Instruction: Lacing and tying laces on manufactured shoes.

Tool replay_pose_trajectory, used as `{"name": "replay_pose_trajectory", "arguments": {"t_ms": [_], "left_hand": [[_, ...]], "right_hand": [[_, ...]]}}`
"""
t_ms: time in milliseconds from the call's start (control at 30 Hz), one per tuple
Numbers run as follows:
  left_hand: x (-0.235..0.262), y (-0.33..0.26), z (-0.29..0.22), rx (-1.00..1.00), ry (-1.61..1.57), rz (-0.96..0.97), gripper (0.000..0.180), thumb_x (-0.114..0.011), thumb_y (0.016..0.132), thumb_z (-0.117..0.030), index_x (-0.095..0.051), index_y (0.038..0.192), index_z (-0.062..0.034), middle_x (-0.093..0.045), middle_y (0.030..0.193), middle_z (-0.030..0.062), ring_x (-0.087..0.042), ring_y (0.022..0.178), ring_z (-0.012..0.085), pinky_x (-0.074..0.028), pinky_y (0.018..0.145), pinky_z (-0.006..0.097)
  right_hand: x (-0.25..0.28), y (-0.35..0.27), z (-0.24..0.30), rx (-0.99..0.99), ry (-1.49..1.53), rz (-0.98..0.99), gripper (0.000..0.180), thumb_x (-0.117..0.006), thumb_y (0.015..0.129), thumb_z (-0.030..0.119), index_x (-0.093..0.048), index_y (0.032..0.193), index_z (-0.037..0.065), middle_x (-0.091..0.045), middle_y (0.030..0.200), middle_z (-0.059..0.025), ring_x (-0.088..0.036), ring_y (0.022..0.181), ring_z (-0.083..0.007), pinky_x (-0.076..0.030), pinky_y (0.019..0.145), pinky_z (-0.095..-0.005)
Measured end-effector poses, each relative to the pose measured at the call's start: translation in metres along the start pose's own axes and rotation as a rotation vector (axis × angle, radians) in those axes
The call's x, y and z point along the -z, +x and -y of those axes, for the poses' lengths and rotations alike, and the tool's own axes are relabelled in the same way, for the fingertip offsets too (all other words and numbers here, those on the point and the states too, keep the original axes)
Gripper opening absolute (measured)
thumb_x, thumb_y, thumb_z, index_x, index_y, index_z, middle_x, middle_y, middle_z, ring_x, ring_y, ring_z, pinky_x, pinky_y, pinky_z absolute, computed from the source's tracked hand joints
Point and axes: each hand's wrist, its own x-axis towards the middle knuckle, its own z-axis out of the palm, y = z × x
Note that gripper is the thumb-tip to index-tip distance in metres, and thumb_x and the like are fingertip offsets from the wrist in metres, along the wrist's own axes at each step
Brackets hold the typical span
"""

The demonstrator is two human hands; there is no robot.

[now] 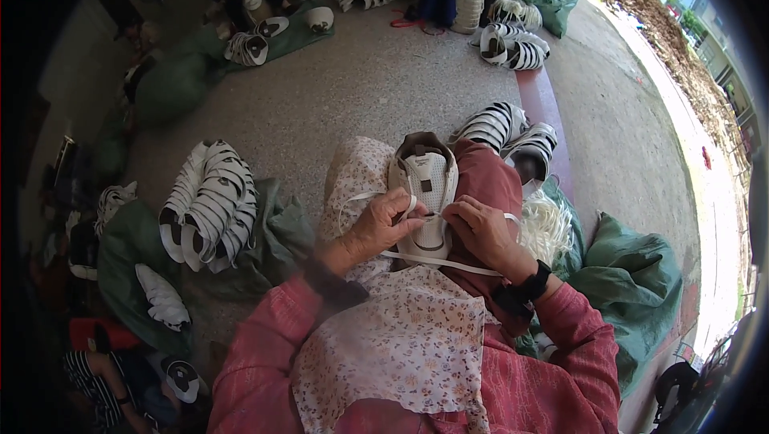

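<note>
A white and beige shoe upper (422, 168) with a brown collar rests on my lap between my thighs, its toe toward me. My left hand (383, 227) lies at its left side, thumb and fingers pinched on a white shoelace (440, 262) that loops up at the fingertips. From the right, my right hand (482, 230) is closed at the lace holes, its fingertips pressed together on the lace near the shoe's middle. One length of lace trails across the toe toward my right wrist. The fingertips partly hide the holes.
Nested white shoe uppers (212, 205) stand on the left, and more uppers (501, 131) lie beyond my right knee. A bundle of white laces (547, 226) hangs by my right thigh, near a green sack (629, 282). Other people sit at the back and lower left among uppers.
</note>
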Motion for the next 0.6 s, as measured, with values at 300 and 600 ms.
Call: {"name": "replay_pose_trajectory", "arguments": {"t_ms": [300,600], "left_hand": [[0.0014,0.0002,-0.0057,-0.008,0.010,0.000,0.023,-0.074,0.086,-0.009,-0.068,0.107,-0.0021,-0.056,0.089,0.0044,-0.060,0.080,0.0133,-0.050,0.075,0.028],[0.0017,-0.0004,0.0007,0.032,0.004,0.037,0.025,-0.075,0.087,-0.012,-0.070,0.110,-0.0069,-0.056,0.093,0.0022,-0.058,0.087,0.0133,-0.048,0.081,0.027]], "right_hand": [[-0.0009,-0.0018,-0.0027,0.032,-0.011,0.004,0.009,-0.061,0.090,0.008,-0.062,0.099,0.007,-0.061,0.092,-0.0101,-0.065,0.077,-0.0336,-0.052,0.063,-0.0418],[-0.0013,0.0034,-0.0012,-0.021,-0.171,0.123,0.022,-0.061,0.082,0.005,-0.059,0.104,0.008,-0.058,0.094,-0.0089,-0.065,0.080,-0.0316,-0.053,0.063,-0.0414]]}}
